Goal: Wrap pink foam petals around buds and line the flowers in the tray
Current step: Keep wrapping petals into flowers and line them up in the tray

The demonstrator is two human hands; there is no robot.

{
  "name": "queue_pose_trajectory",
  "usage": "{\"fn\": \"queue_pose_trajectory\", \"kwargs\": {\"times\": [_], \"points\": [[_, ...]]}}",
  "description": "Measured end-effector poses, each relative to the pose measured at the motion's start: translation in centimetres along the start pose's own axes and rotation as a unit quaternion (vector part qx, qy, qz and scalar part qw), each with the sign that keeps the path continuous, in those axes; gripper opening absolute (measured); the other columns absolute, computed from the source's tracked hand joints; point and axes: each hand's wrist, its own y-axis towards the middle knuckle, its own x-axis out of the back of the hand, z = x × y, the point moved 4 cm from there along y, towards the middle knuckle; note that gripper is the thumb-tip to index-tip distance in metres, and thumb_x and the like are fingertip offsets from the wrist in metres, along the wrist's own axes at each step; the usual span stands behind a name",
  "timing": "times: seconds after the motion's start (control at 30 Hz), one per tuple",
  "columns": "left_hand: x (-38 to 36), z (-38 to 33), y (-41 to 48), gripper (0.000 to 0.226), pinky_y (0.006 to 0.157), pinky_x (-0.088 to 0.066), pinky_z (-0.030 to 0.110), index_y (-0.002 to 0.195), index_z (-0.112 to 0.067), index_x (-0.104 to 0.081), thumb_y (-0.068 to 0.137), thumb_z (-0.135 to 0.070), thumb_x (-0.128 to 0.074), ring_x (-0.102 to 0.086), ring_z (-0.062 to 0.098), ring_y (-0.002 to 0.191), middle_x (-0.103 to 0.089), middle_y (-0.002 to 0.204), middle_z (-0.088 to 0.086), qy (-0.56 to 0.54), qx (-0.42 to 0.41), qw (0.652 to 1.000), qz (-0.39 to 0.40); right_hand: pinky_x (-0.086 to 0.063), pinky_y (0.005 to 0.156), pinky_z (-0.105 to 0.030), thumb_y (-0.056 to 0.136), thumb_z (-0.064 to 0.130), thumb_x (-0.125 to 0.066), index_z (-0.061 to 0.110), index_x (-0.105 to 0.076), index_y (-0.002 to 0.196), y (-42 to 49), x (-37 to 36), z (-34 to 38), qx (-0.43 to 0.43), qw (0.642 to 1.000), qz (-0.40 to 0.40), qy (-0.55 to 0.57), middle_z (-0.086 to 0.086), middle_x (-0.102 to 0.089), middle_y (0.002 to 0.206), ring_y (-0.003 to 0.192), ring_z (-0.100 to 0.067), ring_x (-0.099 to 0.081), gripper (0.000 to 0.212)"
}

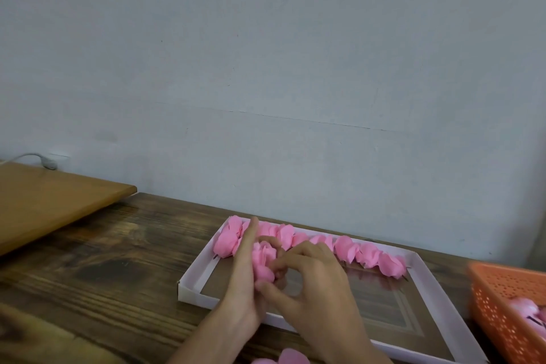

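A shallow white tray [195,275] lies on the dark wooden table, and a row of several pink foam flowers [366,254] runs along its far wall. Above the tray's left half I hold one pink flower [263,260] between both hands. My left hand [243,281] lies against its left side with fingers stretched straight toward the row. My right hand [313,284] pinches the flower from the right with curled fingers and thumb. Loose pink petals [291,357] lie at the bottom edge, near me.
An orange perforated basket [502,304] with pink pieces inside stands at the right edge, close to the tray. A light wooden board [50,201] lies at the far left. A grey wall rises right behind the table.
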Motion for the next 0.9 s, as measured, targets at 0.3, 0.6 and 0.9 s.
{"fn": "queue_pose_trajectory", "kwargs": {"times": [0.3,0.6,0.9], "points": [[0.0,-0.6,0.2,0.061,0.051,-0.056,0.033,0.075,-0.011,-0.065,0.079,-0.071,-0.07,-0.071,0.03,0.071,-0.066,0.079,0.017,0.006,0.027,0.995,0.1,-0.041,0.072,-0.016,0.076,0.049,-0.082,0.05,-0.069,0.081,0.7,1.3,-0.2,-0.059,0.996,0.03,0.067,0.02,-0.066,0.085,0.092,-0.002,-0.056,0.014],[-0.5,-0.4,-0.3,0.062,0.055,-0.05,0.031,0.081,-0.018,-0.064,0.053,-0.063,-0.097,-0.064,0.022,0.069,-0.062,0.079,0.007,0.012,0.023,0.986,0.167,-0.035,0.064,-0.008,0.076,0.044,-0.083,0.031,-0.071,0.072,0.4,1.8,0.9,0.002,0.998,-0.047,-0.03,0.02,-0.058,0.075,0.08,0.002,-0.053,0.018],[-0.5,-0.8,-0.9,0.061,0.074,-0.057,0.033,0.123,-0.013,-0.073,0.066,-0.013,-0.093,-0.061,0.02,0.089,-0.062,0.12,0.014,0.056,-0.013,0.962,0.267,-0.039,0.081,-0.012,0.067,0.045,-0.081,0.036,-0.061,0.091,0.6,2.1,-0.6,-0.03,0.995,-0.067,0.071,0.021,-0.049,0.103,0.105,-0.001,-0.051,0.032]]}}
